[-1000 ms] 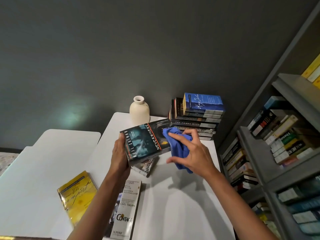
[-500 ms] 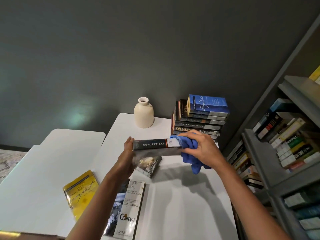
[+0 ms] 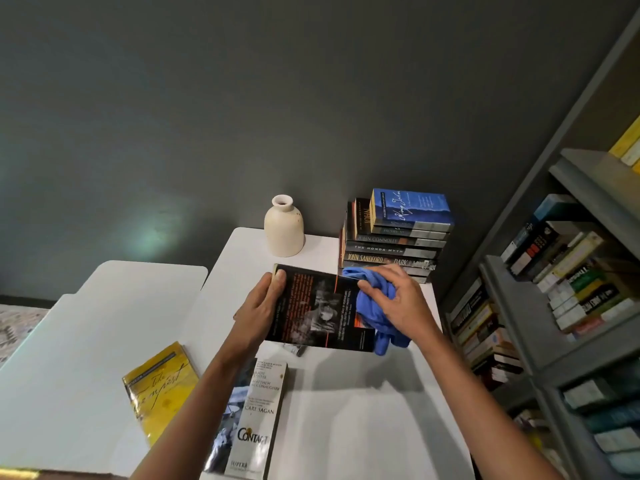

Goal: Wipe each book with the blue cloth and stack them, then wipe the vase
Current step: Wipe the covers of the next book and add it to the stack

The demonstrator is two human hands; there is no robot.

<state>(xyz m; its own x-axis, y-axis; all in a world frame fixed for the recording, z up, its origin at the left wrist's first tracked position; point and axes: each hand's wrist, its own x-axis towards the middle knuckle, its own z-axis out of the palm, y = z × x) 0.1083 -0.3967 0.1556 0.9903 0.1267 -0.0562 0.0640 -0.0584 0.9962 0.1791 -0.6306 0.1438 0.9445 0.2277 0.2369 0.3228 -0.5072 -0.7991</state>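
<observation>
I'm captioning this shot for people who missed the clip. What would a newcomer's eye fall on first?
Probably the dark paperback held over the white table: the left hand grips its left edge and the right hand presses a blue cloth on its back cover. Behind, a cream vase stands beside a tall stack of books at the grey wall.

Dark book [image 3: 318, 310] back-up; blue cloth [image 3: 375, 313] bunched on it; vase [image 3: 284, 230] upright.
</observation>
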